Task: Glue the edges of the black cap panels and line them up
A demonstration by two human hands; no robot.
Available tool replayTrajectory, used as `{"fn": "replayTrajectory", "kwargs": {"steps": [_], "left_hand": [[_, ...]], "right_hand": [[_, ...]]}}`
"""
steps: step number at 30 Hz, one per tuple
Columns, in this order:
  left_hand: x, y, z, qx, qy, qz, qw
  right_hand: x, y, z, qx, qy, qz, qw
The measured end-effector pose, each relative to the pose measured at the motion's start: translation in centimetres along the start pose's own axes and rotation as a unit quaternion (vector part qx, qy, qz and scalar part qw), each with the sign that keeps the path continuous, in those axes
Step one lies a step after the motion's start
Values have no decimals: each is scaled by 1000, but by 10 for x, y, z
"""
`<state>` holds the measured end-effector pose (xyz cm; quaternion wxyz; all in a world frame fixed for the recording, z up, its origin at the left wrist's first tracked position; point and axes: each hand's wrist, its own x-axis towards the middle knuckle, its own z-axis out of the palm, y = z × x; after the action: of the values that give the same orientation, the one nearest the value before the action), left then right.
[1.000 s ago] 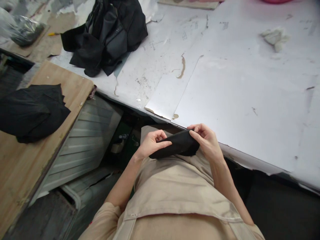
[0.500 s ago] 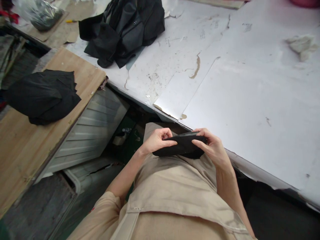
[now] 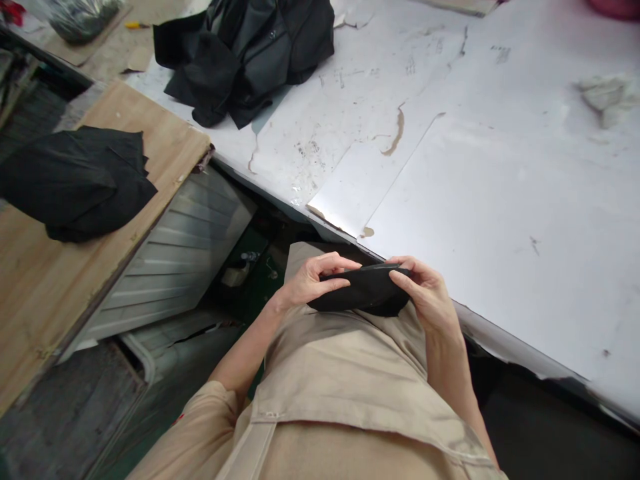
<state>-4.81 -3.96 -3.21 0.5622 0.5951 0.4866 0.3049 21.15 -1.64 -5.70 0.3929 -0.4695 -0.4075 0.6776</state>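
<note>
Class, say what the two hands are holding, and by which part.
A piece of black cloth: the left hand pinches its upper left edge, the right hand its upper right corner.

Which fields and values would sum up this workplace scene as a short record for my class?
left hand: on the black piece, at its left part
right hand: holds its right end
white tabletop: bears a dark heap
wooden board: bears dark cloth
clothing: beige apron

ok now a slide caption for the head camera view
Left hand and right hand hold a folded black cloth above a beige apron.
</note>
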Motion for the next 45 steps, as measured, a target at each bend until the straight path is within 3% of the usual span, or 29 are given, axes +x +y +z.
{"fn": "replayTrajectory", "kwargs": {"steps": [5, 12, 16, 23, 37, 45], "left_hand": [[2, 1, -4, 65, -30, 23, 997], [1, 1, -8, 79, -44, -69, 993], [-6, 2, -10, 46, -4, -121, 992], [-12, 6, -7, -28, 60, -131, 989], [-18, 5, -8, -101, 88, -193, 972], [-21, -2, -13, -71, 129, -177, 973]], "right_hand": [[-1, 0, 0, -15, -13, -12, 1000], [-5, 2, -2, -11, -1, -16, 1000], [-8, 4, -1, 1, 31, 8, 1000], [-6, 0, 1, -10, 54, 11, 998], [-4, 4, 4, 19, 87, -6, 996], [-5, -7, 6, 47, 79, 6, 996]]}}
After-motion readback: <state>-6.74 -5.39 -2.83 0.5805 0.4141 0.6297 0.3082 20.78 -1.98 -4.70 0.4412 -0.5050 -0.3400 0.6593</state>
